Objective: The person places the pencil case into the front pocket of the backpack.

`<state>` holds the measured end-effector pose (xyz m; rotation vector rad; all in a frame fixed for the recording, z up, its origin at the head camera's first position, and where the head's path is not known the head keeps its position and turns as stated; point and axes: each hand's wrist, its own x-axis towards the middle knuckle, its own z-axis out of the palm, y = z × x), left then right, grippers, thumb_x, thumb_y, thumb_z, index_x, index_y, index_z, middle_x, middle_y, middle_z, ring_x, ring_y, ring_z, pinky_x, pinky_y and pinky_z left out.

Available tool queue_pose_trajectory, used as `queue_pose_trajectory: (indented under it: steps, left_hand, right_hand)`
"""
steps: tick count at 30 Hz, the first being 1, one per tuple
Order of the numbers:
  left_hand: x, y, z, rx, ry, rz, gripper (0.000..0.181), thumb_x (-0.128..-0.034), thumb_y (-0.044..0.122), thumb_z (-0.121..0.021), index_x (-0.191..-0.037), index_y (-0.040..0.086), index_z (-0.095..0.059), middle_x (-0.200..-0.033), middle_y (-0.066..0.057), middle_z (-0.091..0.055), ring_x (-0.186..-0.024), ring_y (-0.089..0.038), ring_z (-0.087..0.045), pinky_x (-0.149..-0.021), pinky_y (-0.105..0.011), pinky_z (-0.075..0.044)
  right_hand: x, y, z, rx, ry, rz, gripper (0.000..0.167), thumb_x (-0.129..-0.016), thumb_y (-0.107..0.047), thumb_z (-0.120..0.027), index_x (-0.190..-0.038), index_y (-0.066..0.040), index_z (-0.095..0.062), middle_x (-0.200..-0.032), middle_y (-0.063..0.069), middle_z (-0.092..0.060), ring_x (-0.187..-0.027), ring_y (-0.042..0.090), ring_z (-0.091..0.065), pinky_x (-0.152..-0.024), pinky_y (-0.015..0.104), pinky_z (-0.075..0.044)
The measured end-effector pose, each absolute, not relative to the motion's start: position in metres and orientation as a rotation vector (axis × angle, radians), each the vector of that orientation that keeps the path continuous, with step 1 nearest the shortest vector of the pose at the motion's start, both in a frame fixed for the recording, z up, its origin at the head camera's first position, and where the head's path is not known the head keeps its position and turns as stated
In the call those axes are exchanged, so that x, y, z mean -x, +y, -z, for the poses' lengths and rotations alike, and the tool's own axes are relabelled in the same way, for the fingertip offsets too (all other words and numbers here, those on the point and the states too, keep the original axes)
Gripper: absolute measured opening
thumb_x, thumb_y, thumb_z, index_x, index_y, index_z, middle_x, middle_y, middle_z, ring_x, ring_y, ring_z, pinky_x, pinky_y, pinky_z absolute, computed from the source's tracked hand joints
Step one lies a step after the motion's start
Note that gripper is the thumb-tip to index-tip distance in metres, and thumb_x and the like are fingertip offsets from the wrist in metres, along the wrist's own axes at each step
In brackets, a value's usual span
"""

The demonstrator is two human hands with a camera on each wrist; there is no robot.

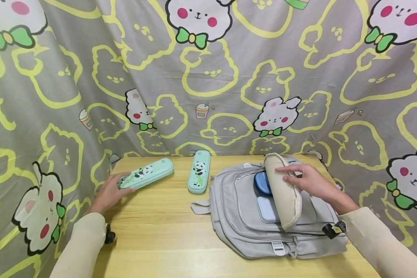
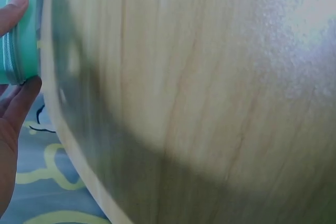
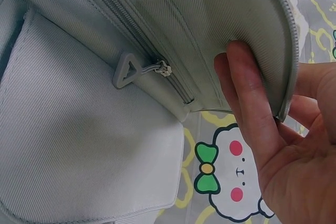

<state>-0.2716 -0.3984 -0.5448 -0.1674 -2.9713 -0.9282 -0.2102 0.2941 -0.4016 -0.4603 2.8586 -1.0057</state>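
My left hand [image 1: 110,190] grips the left end of a mint-green pencil case [image 1: 147,173] with a panda picture. The left wrist view shows the thumb on its zipped side [image 2: 16,51] and fingers at its lower edge. On the right, a grey backpack [image 1: 243,227] lies on its back with its front pocket unzipped. My right hand [image 1: 307,179] holds up the pocket's flap [image 1: 285,197], fingers on the lining and thumb hidden behind it in the right wrist view. Inside the pocket lie a dark blue rounded case [image 1: 262,182] and a pale blue flat box [image 1: 267,209], each partly hidden by the flap.
A second panda pencil case [image 1: 199,172] lies between the first case and the backpack, on the wooden table [image 1: 163,239]. A strap [image 1: 200,207] sticks out leftward from the bag. Patterned grey curtain [image 1: 215,77] surrounds the table's back and sides.
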Motion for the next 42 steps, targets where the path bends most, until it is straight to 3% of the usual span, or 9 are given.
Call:
queue_pose_trajectory:
  steps: [14,21,30,35,42]
  left_hand:
    - [0.267,-0.383,0.528,0.304,-2.971,0.910,0.080,-0.0978,0.050,-0.081,-0.163,0.015,-0.050,-0.162,-0.030,-0.045,-0.138,-0.053,-0.051,-0.103,-0.072,-0.052]
    - [0.266,-0.365,0.516,0.337,-2.976,0.897,0.082,-0.0949,0.053,-0.083,-0.162,0.017,-0.052,-0.160,-0.028,-0.048,-0.137,-0.052,-0.055,-0.104,-0.072,-0.052]
    - [0.262,-0.334,0.494,0.460,-2.971,0.926,0.078,-0.0944,0.049,-0.085,-0.160,0.018,-0.055,-0.160,-0.023,-0.050,-0.144,-0.050,-0.050,-0.110,-0.070,-0.051]
    - [0.260,-0.320,0.488,0.520,-2.951,0.960,0.076,-0.0939,0.047,-0.086,-0.158,0.019,-0.057,-0.155,-0.020,-0.053,-0.140,-0.048,-0.056,-0.109,-0.065,-0.055]
    - [0.255,-0.304,0.488,0.559,-2.950,0.962,0.072,-0.0945,0.049,-0.085,-0.157,0.024,-0.059,-0.155,-0.017,-0.054,-0.135,-0.046,-0.060,-0.104,-0.067,-0.057]
  right_hand:
    - [0.211,0.295,0.402,0.471,2.865,1.001,0.036,-0.106,-0.017,-0.072,-0.141,-0.012,-0.075,-0.149,0.021,-0.067,-0.140,0.039,-0.057,-0.090,0.020,-0.056]
    - [0.210,0.294,0.400,0.468,2.860,1.001,0.036,-0.107,-0.017,-0.071,-0.142,-0.011,-0.074,-0.150,0.020,-0.067,-0.144,0.041,-0.055,-0.093,0.019,-0.055]
    - [0.209,0.295,0.401,0.460,2.857,0.997,0.037,-0.107,-0.018,-0.071,-0.143,-0.012,-0.073,-0.151,0.021,-0.066,-0.143,0.041,-0.056,-0.092,0.020,-0.056]
    - [0.209,0.295,0.401,0.461,2.853,1.004,0.037,-0.107,-0.019,-0.071,-0.143,-0.011,-0.073,-0.151,0.021,-0.066,-0.142,0.040,-0.056,-0.091,0.020,-0.056]
    - [0.208,0.295,0.401,0.466,2.850,1.008,0.037,-0.107,-0.019,-0.071,-0.143,-0.011,-0.073,-0.151,0.021,-0.066,-0.145,0.043,-0.054,-0.093,0.020,-0.056]
